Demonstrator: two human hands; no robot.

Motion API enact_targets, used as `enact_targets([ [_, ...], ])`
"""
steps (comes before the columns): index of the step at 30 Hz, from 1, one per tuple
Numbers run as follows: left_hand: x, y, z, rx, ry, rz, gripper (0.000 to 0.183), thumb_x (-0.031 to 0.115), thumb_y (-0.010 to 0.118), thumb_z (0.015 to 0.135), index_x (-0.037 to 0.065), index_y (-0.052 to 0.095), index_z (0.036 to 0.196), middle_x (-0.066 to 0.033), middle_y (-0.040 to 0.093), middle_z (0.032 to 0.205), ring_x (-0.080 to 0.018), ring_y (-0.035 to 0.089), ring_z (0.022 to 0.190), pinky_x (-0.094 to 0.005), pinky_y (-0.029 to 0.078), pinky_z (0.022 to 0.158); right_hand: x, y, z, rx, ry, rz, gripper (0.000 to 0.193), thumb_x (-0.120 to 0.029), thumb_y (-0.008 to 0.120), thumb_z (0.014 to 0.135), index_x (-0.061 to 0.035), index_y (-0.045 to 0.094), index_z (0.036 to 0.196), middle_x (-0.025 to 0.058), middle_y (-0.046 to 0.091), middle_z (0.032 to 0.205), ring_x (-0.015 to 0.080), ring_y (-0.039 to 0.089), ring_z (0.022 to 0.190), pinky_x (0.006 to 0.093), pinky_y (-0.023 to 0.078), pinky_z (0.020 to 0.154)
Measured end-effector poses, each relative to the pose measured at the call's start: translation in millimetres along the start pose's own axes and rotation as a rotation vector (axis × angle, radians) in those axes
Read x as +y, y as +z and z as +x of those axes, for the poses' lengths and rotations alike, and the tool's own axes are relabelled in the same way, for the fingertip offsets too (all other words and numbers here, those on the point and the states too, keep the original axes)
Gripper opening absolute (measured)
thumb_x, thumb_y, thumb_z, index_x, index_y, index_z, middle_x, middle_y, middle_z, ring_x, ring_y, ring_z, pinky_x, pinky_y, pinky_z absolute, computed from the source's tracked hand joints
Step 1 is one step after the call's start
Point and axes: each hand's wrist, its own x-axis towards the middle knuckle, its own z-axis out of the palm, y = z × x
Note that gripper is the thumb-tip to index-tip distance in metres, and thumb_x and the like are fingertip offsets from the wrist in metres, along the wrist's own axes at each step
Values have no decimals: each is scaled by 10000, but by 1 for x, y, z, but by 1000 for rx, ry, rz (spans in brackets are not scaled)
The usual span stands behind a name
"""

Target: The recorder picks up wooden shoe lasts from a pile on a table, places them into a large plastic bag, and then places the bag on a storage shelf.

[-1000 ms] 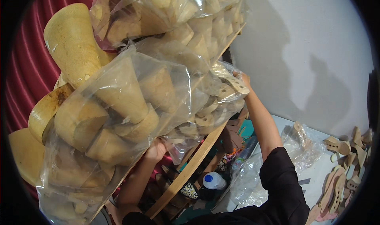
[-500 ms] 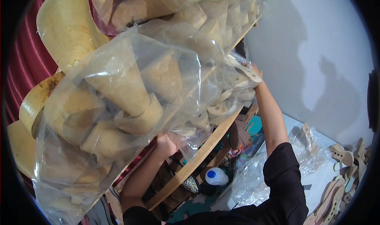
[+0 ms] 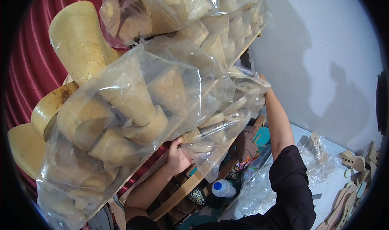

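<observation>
A clear plastic bag [image 3: 221, 122] full of pale, flat, sole-shaped wooden pieces lies along the sloping edge of a shelf. At its near lower edge my left hand [image 3: 181, 159] is closed on the plastic, thumb up against the bag. My right hand [image 3: 262, 79] is at the bag's far right end, closed round it, its fingers mostly hidden behind the plastic. One long wooden piece [image 3: 253, 80] with holes lies by that hand. Directly left sits a larger clear bag [image 3: 133, 96] of chunky curved wooden blocks.
Another bag of blocks [image 3: 194, 11] lies at the top. Bare curved wooden forms [image 3: 79, 37] stand before a red satin curtain [image 3: 30, 56]. Below are a wooden beam [image 3: 182, 193], a blue-capped bottle [image 3: 223, 188] and crumpled plastic [image 3: 259, 185]. A grey wall [image 3: 324, 39] rises at right, above loose wooden soles [image 3: 344, 201].
My left hand has moved right and slightly down along the bag's lower edge, its thumb now showing. The bag of sole-shaped pieces has shifted and spread lower over the beam. My right hand sits slightly lower.
</observation>
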Motion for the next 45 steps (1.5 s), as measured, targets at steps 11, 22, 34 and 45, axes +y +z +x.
enact_targets([
  [11,-6,0,-15,189,-38,108,827,666,204,854,42,202,1397,-119,303,1413,-264,318,1281,-422,240,1047,-33,-30,-23,105,194,341,847,-333,723,703,17,279,1334,246,386,1297,324,483,1107,407,448,866],
  [22,-21,-33,-30,539,241,77,865,542,433,817,-49,144,1379,-157,137,1461,-259,78,1356,-372,-16,1092,-58,-75,-77,222,88,54,772,-597,443,819,-145,247,1414,207,127,1466,295,77,1371,412,78,1092],
  [34,-37,145,-62,391,427,121,729,317,475,855,-33,134,1397,-164,73,1477,-231,-19,1373,-322,-35,1095,-183,-93,-257,375,-453,-573,618,-323,582,805,-135,369,1354,200,253,1391,324,219,1319,420,195,1062],
  [45,-180,184,-84,556,859,666,762,111,561,769,-12,137,1390,-194,91,1444,-312,65,1350,-403,51,1085,-174,-99,-455,467,-417,-657,739,-241,701,684,-111,376,1335,185,281,1351,333,269,1269,436,237,1035],
])
